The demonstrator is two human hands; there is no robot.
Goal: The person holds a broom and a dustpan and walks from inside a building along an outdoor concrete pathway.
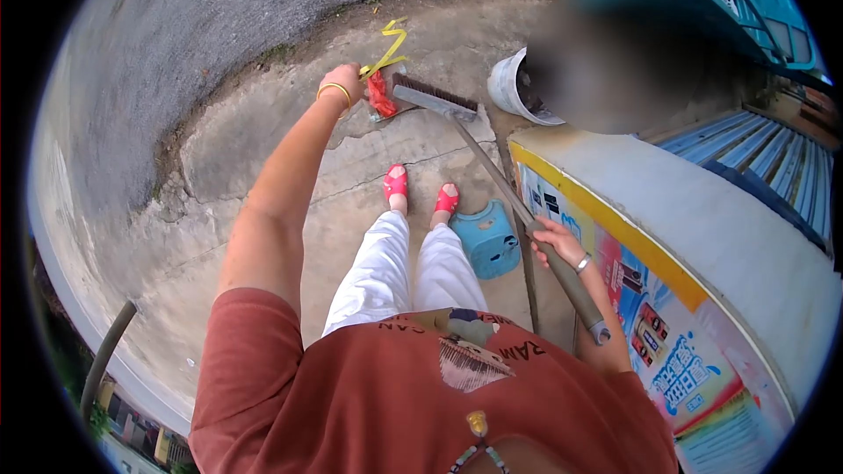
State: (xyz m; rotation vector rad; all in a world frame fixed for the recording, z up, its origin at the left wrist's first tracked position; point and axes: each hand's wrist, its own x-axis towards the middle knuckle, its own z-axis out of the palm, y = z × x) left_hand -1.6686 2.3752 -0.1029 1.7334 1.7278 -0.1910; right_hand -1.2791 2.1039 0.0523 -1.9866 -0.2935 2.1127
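My left hand (344, 82) stretches out to the front left, fingers closed on a crumpled yellow strap (386, 51). Just beside that hand is a red plastic bag (379, 94); whether it lies on the ground or hangs from my fingers I cannot tell. My right hand (558, 242) is wrapped round the grey handle of a long broom (500, 174). The wide broom head (436, 98), with dark bristles, rests on the concrete ahead of my feet, next to the red bag.
A blue plastic stool (488, 240) stands by my right foot. On the right runs a white counter (606, 171) with a yellow edge and printed front. Ahead of it is a whitish bucket (509, 88) near a teal vehicle (746, 9). A grey road (176, 17) borders the concrete.
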